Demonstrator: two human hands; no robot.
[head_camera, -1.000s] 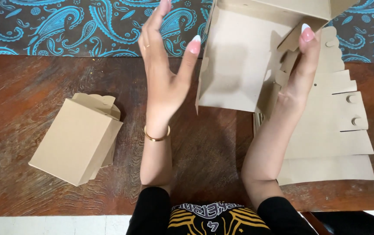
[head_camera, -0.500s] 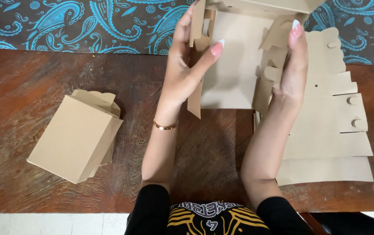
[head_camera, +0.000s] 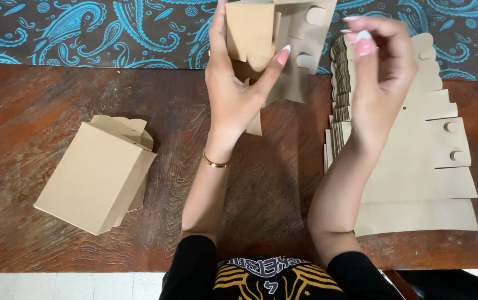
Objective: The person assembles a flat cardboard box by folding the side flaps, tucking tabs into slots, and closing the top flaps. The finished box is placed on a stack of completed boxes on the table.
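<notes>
My left hand (head_camera: 238, 83) grips a half-folded brown cardboard box blank (head_camera: 283, 39), held upright above the wooden table (head_camera: 38, 100) near the top of the view. Its flaps with round tabs stick out to the right. My right hand (head_camera: 380, 66) hovers just right of the blank, fingers curled and apart, holding nothing. A gold bracelet (head_camera: 215, 161) circles my left wrist.
A finished folded brown box (head_camera: 97, 175) lies on the table at the left. A stack of several flat cardboard blanks (head_camera: 417, 166) lies at the right under my right forearm. A blue paisley cloth (head_camera: 83, 28) runs along the table's far edge.
The blank has been folded narrower and turned. My left hand went from open beside it to gripping it. My right hand has come off the blank and drawn slightly right.
</notes>
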